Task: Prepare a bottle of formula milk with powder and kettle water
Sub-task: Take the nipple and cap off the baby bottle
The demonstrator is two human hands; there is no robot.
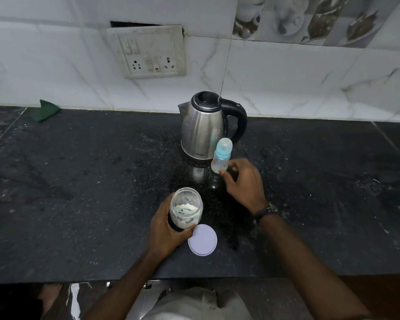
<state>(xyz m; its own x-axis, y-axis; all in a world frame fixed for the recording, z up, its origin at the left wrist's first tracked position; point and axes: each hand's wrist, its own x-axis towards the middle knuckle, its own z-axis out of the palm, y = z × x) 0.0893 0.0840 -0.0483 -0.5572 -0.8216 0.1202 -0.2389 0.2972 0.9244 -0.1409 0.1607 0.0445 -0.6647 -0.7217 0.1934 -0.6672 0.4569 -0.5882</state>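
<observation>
A small clear baby bottle (221, 158) with a blue collar and clear cap is pinched at its base by my right hand (244, 183), tilted and raised just in front of the steel kettle (206, 128). The kettle stands upright with its black lid down and its handle to the right. My left hand (166, 229) wraps around an open glass jar (186, 210) holding white powder, standing on the dark counter (79, 204). The jar's white lid (202, 240) lies flat beside it, touching my left fingertips.
A green cloth (45, 109) lies at the back left by the tiled wall. A switch and socket plate (150, 54) is on the wall above the kettle. White specks dust the counter near the kettle. The counter's front edge runs just below my forearms.
</observation>
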